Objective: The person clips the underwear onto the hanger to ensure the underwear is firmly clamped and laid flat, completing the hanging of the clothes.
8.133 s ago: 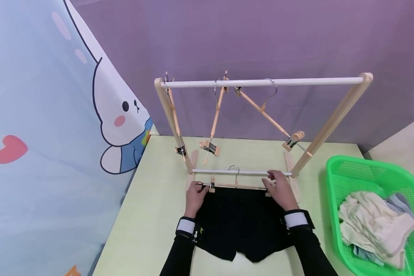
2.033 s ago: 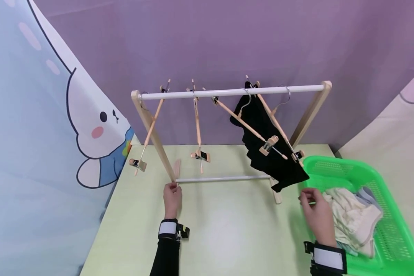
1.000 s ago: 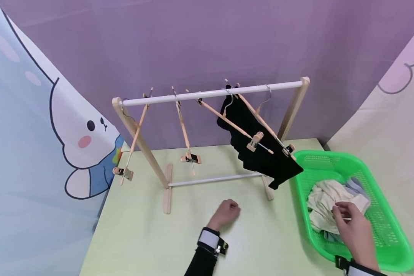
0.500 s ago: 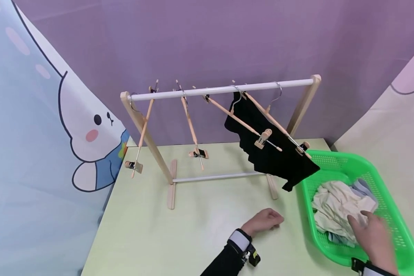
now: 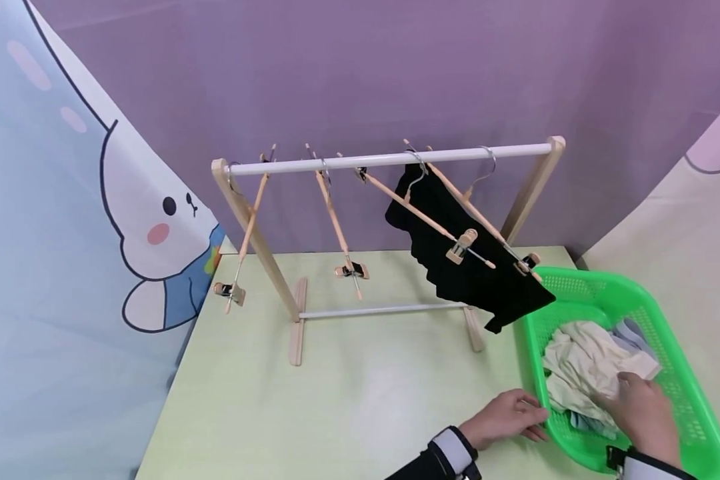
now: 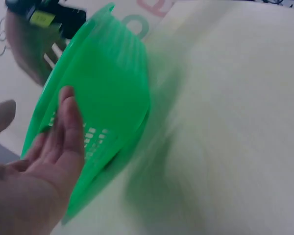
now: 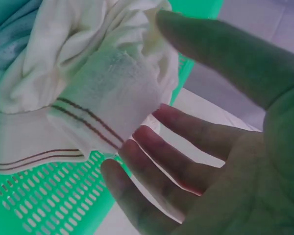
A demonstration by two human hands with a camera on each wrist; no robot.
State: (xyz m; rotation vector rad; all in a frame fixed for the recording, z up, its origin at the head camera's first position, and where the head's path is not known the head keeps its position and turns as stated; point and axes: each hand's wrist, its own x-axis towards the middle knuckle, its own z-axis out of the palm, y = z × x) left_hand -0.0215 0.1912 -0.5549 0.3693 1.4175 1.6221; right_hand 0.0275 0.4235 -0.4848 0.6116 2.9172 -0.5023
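My right hand (image 5: pixel 645 413) is over the cream cloth garment (image 5: pixel 582 360) in the green plastic basket (image 5: pixel 540 373). In the right wrist view its thumb and fingers (image 7: pixel 161 156) are spread, fingertips at the garment's striped edge (image 7: pixel 88 120). My left hand (image 5: pixel 510 420) is at the basket's left side, fingers extended; the left wrist view shows them (image 6: pixel 71 122) beside the green wall, though contact is hard to tell. Black shorts (image 5: pixel 474 267) hang from a wooden clip hanger (image 5: pixel 480 217) at the right of the rack's white rail (image 5: pixel 366 161).
Three more clip hangers, such as the leftmost one (image 5: pixel 253 217), hang bare along the rail. The wooden rack (image 5: pixel 267 257) stands on a pale green table (image 5: pixel 348 387). Blue-grey cloth (image 5: pixel 633 337) lies beside the cream garment. A purple backdrop (image 5: pixel 336 80) closes the rear.
Eight seconds ago both hands were at the shorts' hanger on the table; the shorts now hang on the rack. Since then the right hand has moved into the basket and the left to its side.
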